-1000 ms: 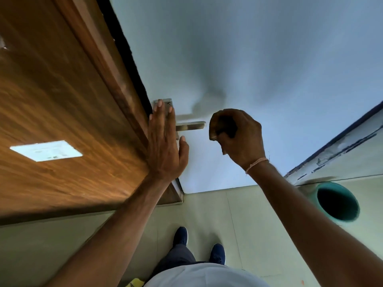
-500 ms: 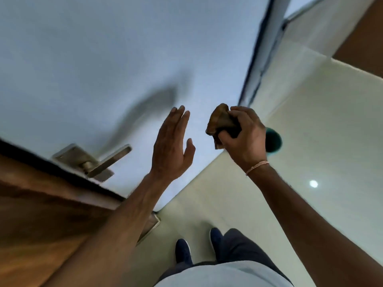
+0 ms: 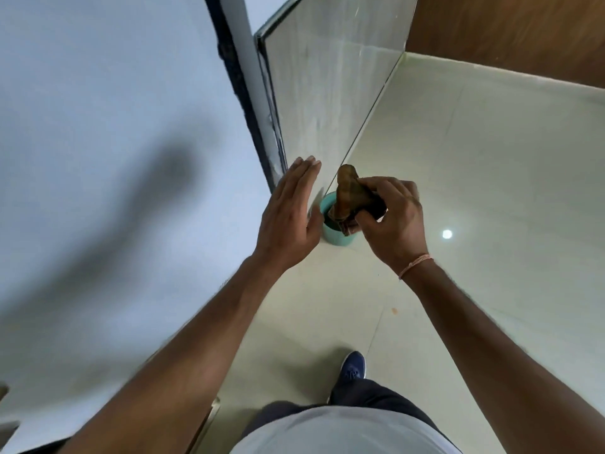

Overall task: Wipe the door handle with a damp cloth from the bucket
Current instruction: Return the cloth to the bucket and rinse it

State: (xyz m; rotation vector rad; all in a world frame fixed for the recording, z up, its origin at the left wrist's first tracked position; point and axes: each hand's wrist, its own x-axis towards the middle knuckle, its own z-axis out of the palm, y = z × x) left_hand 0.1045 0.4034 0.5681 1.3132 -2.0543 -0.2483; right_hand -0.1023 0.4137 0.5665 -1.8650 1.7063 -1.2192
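In the right hand, above the bucket: the cloth (image 3: 352, 194), brown, bunched into a wad, one rounded end sticking up past the fingers.
Cloth position: held in the air, in line with the bucket's mouth as seen from the head camera; whether it touches the bucket cannot be told.
Right hand (image 3: 391, 221): clenched around the cloth, fingers curled over the top, thumb underneath; a thin pink band sits on the wrist.
Left hand (image 3: 289, 217): released, palm flat, fingers straight and together, holding nothing; it hangs just left of the bucket, apart from the cloth.
Bucket (image 3: 334, 235): teal, round, standing on the floor at the foot of the wall corner; its opening is largely covered by the cloth and both hands, contents not visible.
Floor (image 3: 474, 191): pale glossy tiles, a bright spot of reflected light to the right of the right hand.
Surroundings: light wall (image 3: 98, 126) at left carrying a blurred dark shadow; dark vertical frame strip (image 3: 242, 90) and a glossy panel (image 3: 327, 70) behind the bucket; wood-toned surface (image 3: 510, 31) upper right.
Person: blue shoe (image 3: 353, 368) and dark trousers at lower centre.
Door handle: not in the frame.
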